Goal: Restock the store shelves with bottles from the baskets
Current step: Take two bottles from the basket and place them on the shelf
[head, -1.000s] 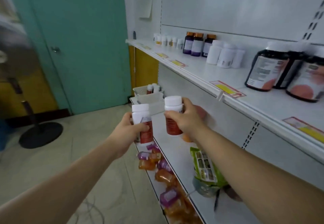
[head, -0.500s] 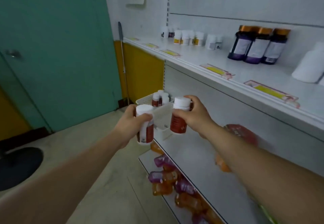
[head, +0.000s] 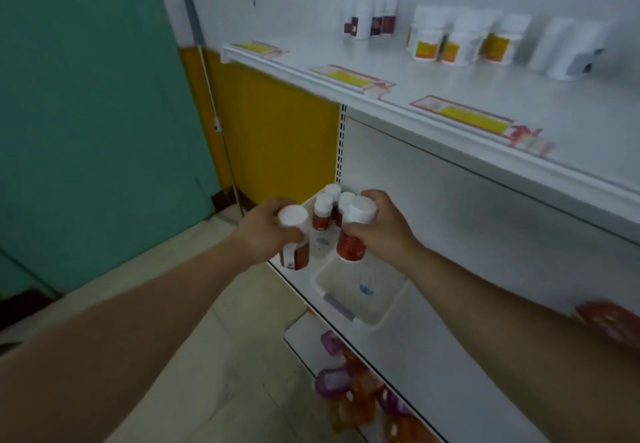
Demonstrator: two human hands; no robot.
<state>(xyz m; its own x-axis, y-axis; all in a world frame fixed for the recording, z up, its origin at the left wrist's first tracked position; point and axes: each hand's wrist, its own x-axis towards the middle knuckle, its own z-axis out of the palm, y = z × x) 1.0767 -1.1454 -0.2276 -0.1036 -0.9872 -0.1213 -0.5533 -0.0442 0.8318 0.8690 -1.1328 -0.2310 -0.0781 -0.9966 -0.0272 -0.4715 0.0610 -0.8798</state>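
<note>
A: Change? View swung onto the white plastic basket (head: 360,307).
B: Left hand (head: 266,234), right hand (head: 384,231) each still grip 1 white-capped red-labelled bottle (head: 294,238), above basket; unshelved.

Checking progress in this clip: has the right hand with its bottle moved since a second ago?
Yes. The right hand and its bottle now hang over the white basket on the lower shelf, which earlier lay well ahead.
</note>
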